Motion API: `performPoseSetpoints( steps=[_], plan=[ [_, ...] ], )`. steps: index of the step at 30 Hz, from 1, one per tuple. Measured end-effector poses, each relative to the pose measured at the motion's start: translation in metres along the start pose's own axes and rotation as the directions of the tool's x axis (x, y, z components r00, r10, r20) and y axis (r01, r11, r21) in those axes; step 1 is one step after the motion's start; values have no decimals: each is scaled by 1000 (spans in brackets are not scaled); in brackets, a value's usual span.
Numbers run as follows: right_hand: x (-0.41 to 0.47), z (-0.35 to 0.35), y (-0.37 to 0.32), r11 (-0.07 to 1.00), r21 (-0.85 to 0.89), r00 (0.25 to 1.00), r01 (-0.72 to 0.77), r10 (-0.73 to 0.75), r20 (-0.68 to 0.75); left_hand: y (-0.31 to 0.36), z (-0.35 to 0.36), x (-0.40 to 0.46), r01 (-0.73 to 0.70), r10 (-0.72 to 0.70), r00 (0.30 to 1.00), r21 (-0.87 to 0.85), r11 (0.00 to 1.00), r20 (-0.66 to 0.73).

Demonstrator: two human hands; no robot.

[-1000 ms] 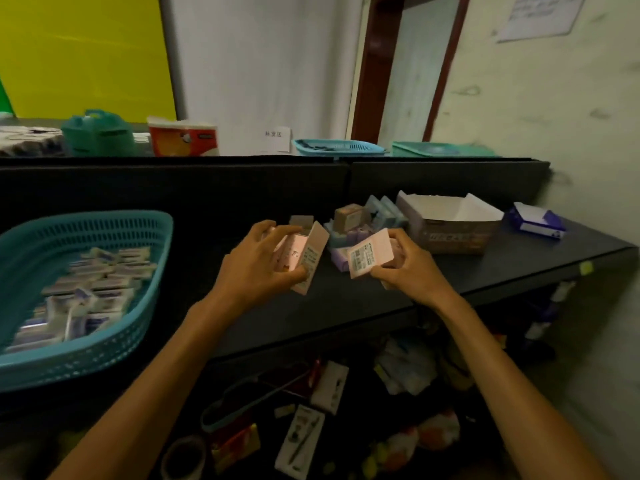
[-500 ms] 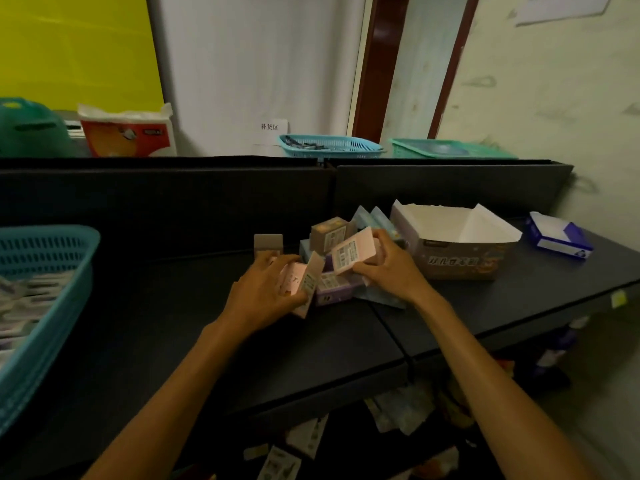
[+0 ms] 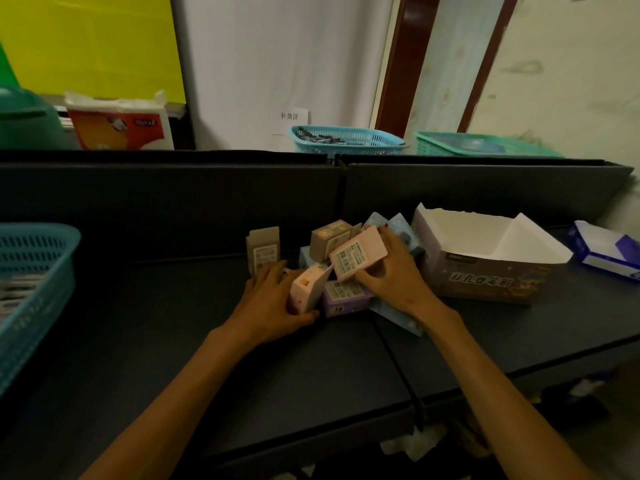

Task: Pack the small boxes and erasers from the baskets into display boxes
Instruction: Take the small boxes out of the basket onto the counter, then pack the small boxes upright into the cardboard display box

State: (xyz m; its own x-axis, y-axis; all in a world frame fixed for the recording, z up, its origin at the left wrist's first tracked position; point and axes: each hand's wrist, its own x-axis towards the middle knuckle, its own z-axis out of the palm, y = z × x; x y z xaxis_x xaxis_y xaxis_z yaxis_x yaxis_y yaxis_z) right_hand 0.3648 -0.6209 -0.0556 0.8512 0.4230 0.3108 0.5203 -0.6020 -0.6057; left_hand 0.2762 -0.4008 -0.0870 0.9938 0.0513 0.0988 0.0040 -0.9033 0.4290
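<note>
Right hand (image 3: 391, 271) has a pinch grip on a pink small box (image 3: 358, 258), barcode face up, held just above the loose pile of small boxes (image 3: 341, 271) on the worktop (image 3: 173, 341). Left hand (image 3: 273, 303) is clasped round a second pink box (image 3: 306, 292) with one flap open, low at the pile's left edge.

The display box (image 3: 485, 258) sits open and looks empty, just right of the pile.

Risks, as I read it:
- Open flap likely snags on the display box wall or creases going in.
- Right forearm sweeping across could knock the brown box (image 3: 330, 239) off the stack.
- Pile is tilted and mixed; nudging it may slide the blue packs (image 3: 398, 313) toward the worktop edge.
- Erasers in the teal basket (image 3: 34, 289) not yet touched.
</note>
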Motion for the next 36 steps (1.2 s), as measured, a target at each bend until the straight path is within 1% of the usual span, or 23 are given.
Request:
performPoseSetpoints(
  steps=[1, 5, 9, 12, 16, 20, 24, 26, 28, 30, 32, 36],
  plan=[
    [1, -1, 2, 1000, -18, 1000, 20, -20, -6, 2, -1, -2, 10, -10, 1000, -13, 1000, -18],
    [-1, -8, 10, 996, 64, 996, 69, -65, -68, 14, -5, -13, -5, -4, 990, -64, 998, -138],
    [-7, -14, 14, 992, 58, 991, 116, -112, -72, 28, -6, -25, 67, -89, 985, -145, 987, -149],
    [-11, -20, 15, 992, 56, 992, 115, -112, -51, 36, -9, -30, 125, -142, 979, -115, 985, -147],
    [-15, -31, 14, 994, 63, 993, 86, -81, -80, 46, -19, -39, 216, -220, 959, -41, 976, -178],
    [-22, -42, 11, 993, 3, 987, 114, -113, -113, 56, -30, -55, 246, -236, 946, 15, 969, -223],
    [-34, -59, 6, 981, -50, 974, 188, -193, -122, 75, -42, -71, 224, -190, 951, 118, 968, -246],
    [-41, -68, 7, 964, -122, 964, 234, -247, -102, 91, -46, -73, 173, -129, 958, 156, 972, -255],
    [-49, -75, 11, 944, -221, 964, 244, -261, -52, 108, -47, -69, 102, -51, 966, 197, 975, -252],
    [-56, -81, 17, 924, -299, 968, 237, -252, -12, 124, -43, -61, 25, 30, 973, 231, 973, -230],
    [-67, -91, 23, 917, -340, 976, 208, -219, 8, 138, -36, -51, -53, 100, 973, 222, 974, -206],
    [-87, -111, 38, 916, -384, 990, 119, -140, -27, 161, -13, -33, -200, 230, 960, 185, 962, -158]
  ],
)
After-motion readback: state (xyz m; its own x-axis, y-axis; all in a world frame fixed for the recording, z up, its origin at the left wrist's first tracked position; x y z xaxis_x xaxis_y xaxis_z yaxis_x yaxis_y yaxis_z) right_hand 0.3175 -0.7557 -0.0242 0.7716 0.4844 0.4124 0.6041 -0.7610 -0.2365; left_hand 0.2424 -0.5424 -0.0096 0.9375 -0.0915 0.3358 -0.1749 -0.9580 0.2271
